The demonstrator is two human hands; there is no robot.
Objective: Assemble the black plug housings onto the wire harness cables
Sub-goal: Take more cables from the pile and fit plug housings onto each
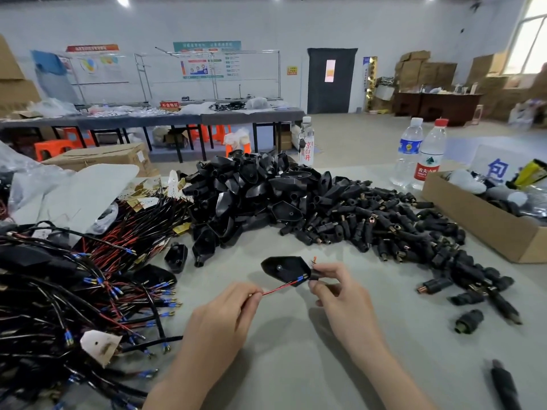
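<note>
Left hand point(219, 319) pinches wire point(277, 289) entering housing point(281, 269); right hand point(343, 300) pinches housing neck. Threading step, probably; next, feed wire straight through.

Pale wall point(266, 22) at the back, hung with posters point(204, 65). Metal rack frames point(279, 74) in front of the posters. Dark door point(331, 93) right of centre, with a small bright pane. Long worktop point(177, 117) along the wall, orange stools point(48, 149) beneath. Stacked cardboard boxes point(426, 69) and a dark desk point(444, 107) at the right, beside a bright window point(532, 42). Bare beige floor point(355, 137). Ceiling lights point(122, 0) above.
</note>
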